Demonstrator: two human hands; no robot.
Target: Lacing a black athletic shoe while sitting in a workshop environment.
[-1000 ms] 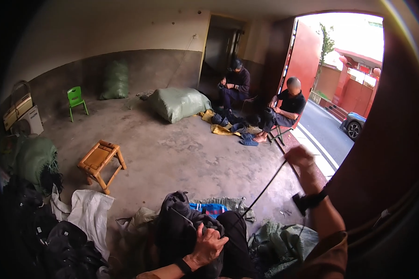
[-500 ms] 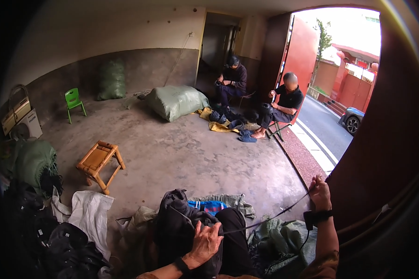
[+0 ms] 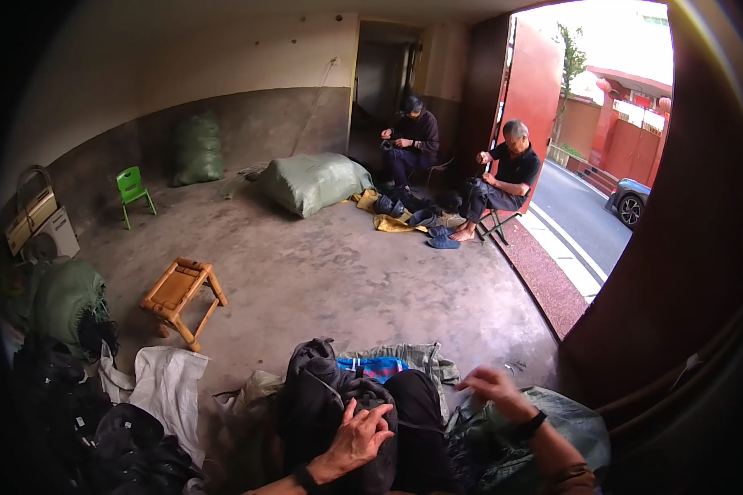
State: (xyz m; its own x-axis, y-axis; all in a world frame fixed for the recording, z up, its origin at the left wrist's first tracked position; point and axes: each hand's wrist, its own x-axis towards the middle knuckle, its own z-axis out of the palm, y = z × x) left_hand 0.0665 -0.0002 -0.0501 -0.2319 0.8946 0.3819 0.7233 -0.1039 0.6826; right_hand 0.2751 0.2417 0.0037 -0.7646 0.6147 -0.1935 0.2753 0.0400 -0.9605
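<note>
My left hand [image 3: 359, 439] is closed on a dark cloth item [image 3: 373, 399] on my lap; the item's exact kind is hard to make out. Its fingers are bent, with thumb and forefinger near the item's edge. A thin dark strap [image 3: 421, 426] runs from beside that hand to the right across my dark trouser leg [image 3: 421, 462]. Up and to the right of the strap, my right hand [image 3: 495, 391] hangs above a green woven sack. Motion smears its fingers, so whether they hold anything is unclear.
Green woven sacking [image 3: 528, 437] lies at right, white sacking [image 3: 169, 392] at left beside a pile of black cloth items [image 3: 124, 437]. Ahead stand a bamboo stool [image 3: 182, 297] and a green chair [image 3: 134, 191]. Two people sit near the stuffed sack [image 3: 314, 183] and doorway.
My right hand has come down and left from the door side, and the strap, formerly stretched long between my hands, now looks short and slack. My left hand stays on the cloth item.
</note>
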